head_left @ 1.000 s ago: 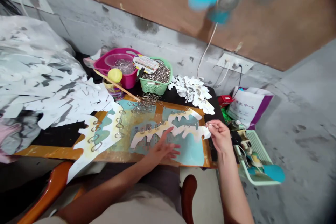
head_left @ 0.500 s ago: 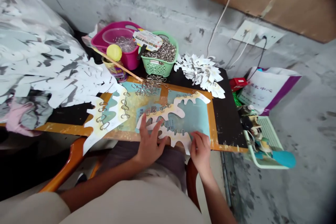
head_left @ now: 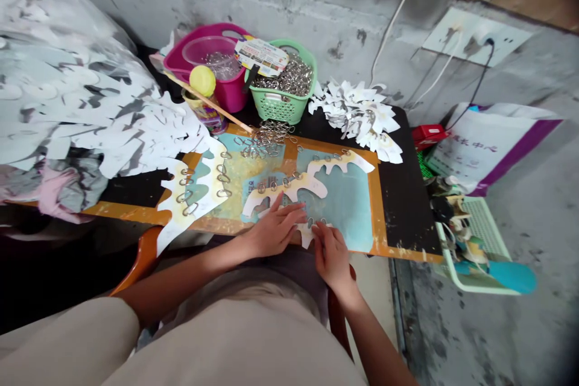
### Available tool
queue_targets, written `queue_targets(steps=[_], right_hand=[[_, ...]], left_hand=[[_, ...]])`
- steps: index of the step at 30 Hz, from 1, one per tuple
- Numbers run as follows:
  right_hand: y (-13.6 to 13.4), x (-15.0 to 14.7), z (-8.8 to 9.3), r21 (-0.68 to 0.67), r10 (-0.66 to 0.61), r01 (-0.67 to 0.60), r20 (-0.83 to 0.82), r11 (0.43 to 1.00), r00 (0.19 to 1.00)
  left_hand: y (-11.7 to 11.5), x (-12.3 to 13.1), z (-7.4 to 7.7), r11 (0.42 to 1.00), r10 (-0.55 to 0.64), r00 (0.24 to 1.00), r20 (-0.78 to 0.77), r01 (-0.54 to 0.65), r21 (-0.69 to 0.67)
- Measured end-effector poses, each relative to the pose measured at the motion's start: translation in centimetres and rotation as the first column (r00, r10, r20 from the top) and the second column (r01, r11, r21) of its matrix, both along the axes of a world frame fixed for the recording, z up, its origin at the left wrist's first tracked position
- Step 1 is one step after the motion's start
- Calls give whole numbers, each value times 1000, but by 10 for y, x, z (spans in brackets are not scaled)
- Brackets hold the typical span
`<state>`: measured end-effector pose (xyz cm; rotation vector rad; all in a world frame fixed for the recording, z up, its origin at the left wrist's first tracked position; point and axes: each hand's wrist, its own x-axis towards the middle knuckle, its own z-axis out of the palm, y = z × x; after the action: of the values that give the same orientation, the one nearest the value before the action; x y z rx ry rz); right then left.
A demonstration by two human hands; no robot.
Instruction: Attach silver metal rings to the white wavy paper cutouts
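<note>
Closest to the wearer, at the table edge well in front of the green basket (head_left: 281, 104), a scalloped white strip (head_left: 306, 236) lies mostly hidden by two hands; a couple of metal loops show along its upper edge. The right hand (head_left: 332, 250) has its fingers curled at this strip, just behind the loops; whether they pinch it cannot be told. The left hand (head_left: 275, 229) lies palm down over the strip's other end, fingers stretched out and loosely together, and whether it has hold of anything is hidden.

A little nearer the basket, a middle strip (head_left: 307, 184) curves across the table, pale with a yellowish tint, with rounded lobes below and a row of loops above. Left of the basket's front, two joined-looking jagged pieces (head_left: 208, 196) carry loops too, yellow-stained around them. Forward and right of the basket, a far strip (head_left: 357, 161) tapers to a point, loops along its top.

Directly before the basket sits a heap of loose metal loops (head_left: 266, 140); right beside it, a pile of white cutouts (head_left: 362, 114).
</note>
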<state>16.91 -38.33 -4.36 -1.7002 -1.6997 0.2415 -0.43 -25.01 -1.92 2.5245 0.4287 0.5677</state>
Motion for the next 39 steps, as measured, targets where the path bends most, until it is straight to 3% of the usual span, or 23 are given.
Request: queue_targets(steps=[4,10,12,16,21,26,31,35,37,39], right_hand=[[0,-1,-2,13,-32,32,-5,999,999],[-1,-2,-3,21,-38,38,-17,999,999],[-3,-2,-3,27,-38,38,-17,999,999],[-5,-4,-4,24,-39,39,-7,999,999],[-4,-6,-5,5,-61,61,-7,998,998],[-3,-4,-4,3,-14,14,22,1000,1000],[-2,-3,1,-54,66,-60,124,997,990],[-2,-5,3,-80,60,-49,149,996,987],[-2,-5,3,-89,62,-49,159,995,985],[-1,-5,4,-95,68,-53,164,994,984]], left_hand=[[2,4,-1,999,-36,999,-40,36,-3],[-3,19,1,973,229,970,-88,-228,15],[-5,26,4,966,258,958,-123,-256,28],[-5,34,10,967,255,954,-156,-255,20],[-3,37,10,985,170,963,-209,-160,63],[-14,35,8,967,239,941,-240,-208,148],[-26,33,2,925,365,906,-213,-326,198],[-21,23,0,891,439,896,-74,-423,165],[-16,12,1,912,391,920,1,-388,131],[-14,2,2,960,258,966,31,-260,104]])
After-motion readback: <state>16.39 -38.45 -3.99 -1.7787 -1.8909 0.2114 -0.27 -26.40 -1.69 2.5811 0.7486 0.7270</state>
